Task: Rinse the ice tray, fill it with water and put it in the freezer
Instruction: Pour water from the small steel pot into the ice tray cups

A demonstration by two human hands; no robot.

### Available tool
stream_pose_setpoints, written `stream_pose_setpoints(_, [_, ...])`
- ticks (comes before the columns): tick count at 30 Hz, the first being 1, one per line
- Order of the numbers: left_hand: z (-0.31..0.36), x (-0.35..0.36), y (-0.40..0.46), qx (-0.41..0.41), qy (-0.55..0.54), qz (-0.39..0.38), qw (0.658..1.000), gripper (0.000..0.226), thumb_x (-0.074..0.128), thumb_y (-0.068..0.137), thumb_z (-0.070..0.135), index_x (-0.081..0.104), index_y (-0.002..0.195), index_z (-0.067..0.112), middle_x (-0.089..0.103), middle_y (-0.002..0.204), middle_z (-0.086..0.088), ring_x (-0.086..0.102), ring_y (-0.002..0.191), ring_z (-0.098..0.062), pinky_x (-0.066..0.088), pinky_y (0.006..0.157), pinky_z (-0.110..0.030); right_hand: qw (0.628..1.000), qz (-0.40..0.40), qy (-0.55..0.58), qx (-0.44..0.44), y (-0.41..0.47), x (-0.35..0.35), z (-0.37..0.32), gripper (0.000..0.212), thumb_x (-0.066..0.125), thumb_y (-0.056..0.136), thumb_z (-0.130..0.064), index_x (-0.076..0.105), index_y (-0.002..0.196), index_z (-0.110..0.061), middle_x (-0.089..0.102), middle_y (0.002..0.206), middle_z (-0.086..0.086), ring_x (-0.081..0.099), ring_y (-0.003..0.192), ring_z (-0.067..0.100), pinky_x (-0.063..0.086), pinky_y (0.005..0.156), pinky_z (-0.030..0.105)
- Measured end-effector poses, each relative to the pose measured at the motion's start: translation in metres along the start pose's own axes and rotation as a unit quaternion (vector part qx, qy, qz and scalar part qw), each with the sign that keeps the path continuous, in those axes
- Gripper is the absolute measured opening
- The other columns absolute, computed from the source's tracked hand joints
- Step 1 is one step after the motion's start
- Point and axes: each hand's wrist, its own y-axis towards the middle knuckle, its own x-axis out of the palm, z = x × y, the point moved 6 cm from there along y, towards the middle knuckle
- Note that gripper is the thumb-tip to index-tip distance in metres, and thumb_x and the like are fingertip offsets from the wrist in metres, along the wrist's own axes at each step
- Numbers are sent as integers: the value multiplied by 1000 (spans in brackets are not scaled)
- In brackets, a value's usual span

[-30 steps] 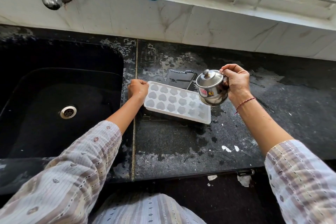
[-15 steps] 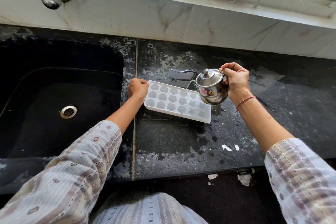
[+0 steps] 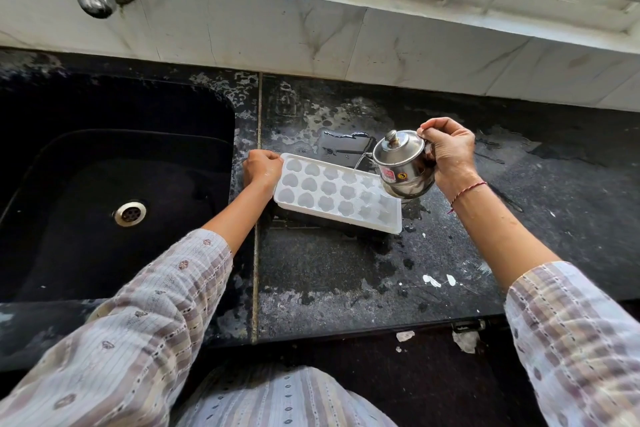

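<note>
Wet black stone surface (image 3: 329, 288) beside a dark sink (image 3: 104, 184), white ice tray (image 3: 337, 192) lying on it, left hand (image 3: 261, 168) with fingers curled gripping its left end, right hand (image 3: 450, 152) fingers wrapped round a tilted steel pot (image 3: 403, 163) above the tray's right end, thin stream falling from its spout.

Head-worn view, forward-down over counter (image 3: 346, 288)
</note>
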Motion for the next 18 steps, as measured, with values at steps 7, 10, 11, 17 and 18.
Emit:
stream_pose_setpoints(7, [1, 0, -1, 4, -6, -5, 1000, 14, 59, 89, 12, 73, 89, 10, 70, 109, -7, 64, 101, -25, 51, 79, -29, 1000, -2, 13, 9, 0, 1, 0, 43, 54, 79, 9, 63, 51, -22, 62, 53, -10, 54, 67, 11, 44, 52, 14])
stream_pose_setpoints(10, [0, 1, 0, 6, -4, -5, 1000, 14, 59, 89, 12, 72, 88, 12, 70, 109, -8, 64, 101, -26, 52, 80, -29, 1000, -3, 17, 11, -1, 2, 0, 42, 54, 79, 10, 62, 53, -22, 61, 52, -11, 54, 68, 11, 45, 55, 16])
stream_pose_setpoints(11, [0, 1, 1, 5, -4, -5, 1000, 14, 59, 89, 12, 72, 87, 12, 70, 108, -8, 64, 101, -25, 52, 80, -30, 1000, -3, 19, 11, -1, 2, 0, 41, 54, 79, 10, 62, 55, -22, 61, 52, -11, 54, 68, 11, 45, 56, 17])
stream_pose_setpoints(17, [-1, 1, 1, 0, -4, -2, 1000, 13, 59, 90, 12, 73, 90, 11, 69, 110, -8, 64, 103, -26, 52, 83, -30, 998, 7, 56, 34, -3, -4, 5, 43, 58, 78, 9, 65, 50, -22, 63, 54, -11, 54, 74, 14, 45, 66, 25])
stream_pose_setpoints(18, [-1, 1, 1, 0, -5, -1, 1000, 13, 59, 90, 12, 72, 90, 10, 69, 110, -8, 64, 103, -26, 51, 82, -29, 997, 10, 62, 36, -3, -5, 5, 41, 58, 78, 9, 64, 51, -22, 63, 55, -11, 54, 74, 14, 44, 66, 25])
